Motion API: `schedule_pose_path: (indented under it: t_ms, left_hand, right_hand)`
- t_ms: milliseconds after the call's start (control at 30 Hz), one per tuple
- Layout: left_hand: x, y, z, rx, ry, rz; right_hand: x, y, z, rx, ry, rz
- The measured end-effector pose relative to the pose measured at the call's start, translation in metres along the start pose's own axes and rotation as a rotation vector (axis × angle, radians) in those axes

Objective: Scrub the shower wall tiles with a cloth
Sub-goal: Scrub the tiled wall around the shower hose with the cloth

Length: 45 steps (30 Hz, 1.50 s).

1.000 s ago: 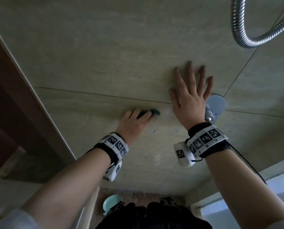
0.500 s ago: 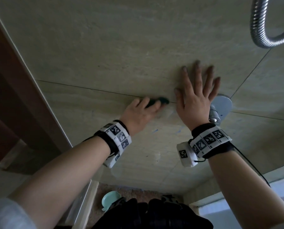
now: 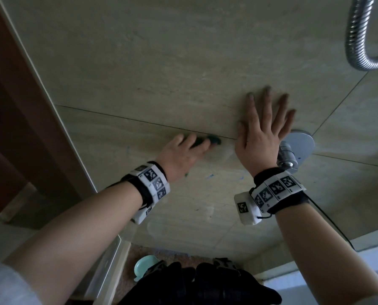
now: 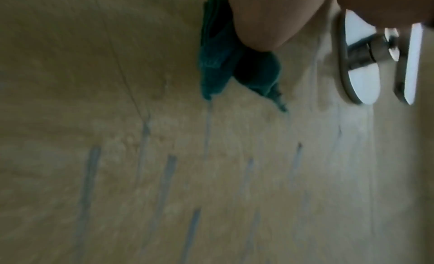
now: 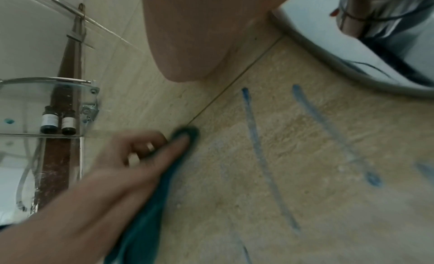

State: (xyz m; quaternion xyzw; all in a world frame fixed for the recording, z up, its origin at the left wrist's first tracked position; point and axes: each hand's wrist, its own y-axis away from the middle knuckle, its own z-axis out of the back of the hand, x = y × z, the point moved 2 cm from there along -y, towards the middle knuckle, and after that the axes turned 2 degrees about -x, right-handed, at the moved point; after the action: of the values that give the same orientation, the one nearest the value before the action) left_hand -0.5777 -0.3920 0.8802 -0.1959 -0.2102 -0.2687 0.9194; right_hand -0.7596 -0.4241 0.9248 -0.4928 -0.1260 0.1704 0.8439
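My left hand presses a dark teal cloth against the beige wall tiles, right at a horizontal grout line. The cloth hangs bunched under the palm in the left wrist view, and the right wrist view shows the left hand's fingers wrapped over the cloth. My right hand lies flat on the tile beside it, fingers spread. Blue streaks run down the lower tile; blurred blue streaks also show below the cloth.
A chrome wall fitting with a round plate sits just right of the right hand. A metal shower hose loops at top right. A glass corner shelf holds two small bottles. A brown door frame borders the left.
The left hand with the cloth has moved up the wall, from the lower tile to the grout line. The right hand stays flat in place.
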Motion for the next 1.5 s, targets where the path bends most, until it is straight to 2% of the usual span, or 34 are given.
schedule_pose_path:
  t_ms: [33,100,167,233,300,367,433,533,600,667,700,767,800,867,933,1033,1100,1167,1200,1267,1300,1433,1500]
  left_hand:
    - [0.009,-0.003,0.009,-0.116,0.032,0.067]
    - [0.013,-0.001,0.008,-0.236,0.010,0.134]
    - [0.004,0.001,-0.004,-0.157,0.005,0.051]
    - [-0.008,0.005,-0.015,0.020,0.044,-0.009]
    - [-0.012,0.006,-0.011,-0.027,0.079,-0.035]
    - [-0.012,0.005,-0.016,0.052,0.027,-0.073]
    - [-0.005,0.000,0.000,-0.052,-0.060,-0.063]
    - [-0.005,-0.015,0.008,-0.308,-0.036,0.012]
    - [-0.008,-0.024,0.014,-0.375,-0.008,0.053]
    - [-0.019,-0.025,0.016,-0.350,0.022,0.029]
    - [-0.026,-0.026,0.012,-0.292,0.063,-0.019]
    - [-0.039,-0.021,-0.011,-0.058,0.121,-0.085]
    - [-0.042,-0.017,-0.014,0.015,0.144,-0.094]
    - [-0.041,-0.016,-0.003,-0.070,0.121,-0.096]
    - [-0.037,-0.024,-0.001,-0.029,0.101,-0.083]
    - [-0.023,-0.047,0.028,-0.338,-0.032,-0.028]
    - [-0.022,-0.060,0.029,-0.387,-0.028,-0.002]
    - [-0.029,-0.061,0.034,-0.361,-0.021,-0.017]
    - [-0.036,-0.061,0.030,-0.364,-0.050,-0.067]
    - [-0.050,-0.057,0.004,-0.152,0.006,-0.176]
    - [-0.055,-0.050,-0.007,-0.122,0.057,-0.203]
    - [-0.054,-0.043,-0.017,-0.278,0.018,-0.240]
    - [-0.043,-0.049,-0.001,-0.367,-0.026,-0.219]
  right_hand:
    - [0.001,0.000,-0.001,-0.006,0.001,-0.001]
    - [0.002,0.001,-0.002,-0.017,-0.002,0.001]
    - [0.002,0.001,-0.002,-0.008,-0.006,0.005]
    - [0.000,0.001,-0.001,0.008,0.005,0.011]
    - [-0.001,0.001,0.000,0.016,0.016,0.013]
    - [0.000,0.001,0.000,0.012,0.020,0.010]
    - [0.002,0.001,0.001,0.014,0.018,0.006]
    - [-0.002,0.001,0.002,0.014,0.027,0.026]
    - [-0.010,0.000,0.005,0.019,0.047,0.076]
    - [-0.018,-0.003,0.009,0.016,0.084,0.139]
    - [-0.022,-0.005,0.012,0.013,0.099,0.167]
    - [-0.026,-0.007,0.017,0.022,0.120,0.199]
    - [-0.028,-0.007,0.019,0.030,0.131,0.205]
    - [-0.031,-0.009,0.023,0.036,0.159,0.205]
    - [-0.034,-0.011,0.028,0.038,0.175,0.193]
    - [-0.038,-0.014,0.033,0.032,0.185,0.188]
    - [-0.038,-0.015,0.032,0.018,0.175,0.183]
    - [-0.040,-0.015,0.031,0.028,0.156,0.177]
    - [-0.041,-0.015,0.031,0.042,0.146,0.174]
    - [-0.042,-0.015,0.031,0.063,0.134,0.169]
    - [-0.043,-0.015,0.031,0.068,0.129,0.170]
    - [-0.044,-0.015,0.029,0.052,0.122,0.176]
    - [-0.045,-0.015,0.029,0.043,0.123,0.180]
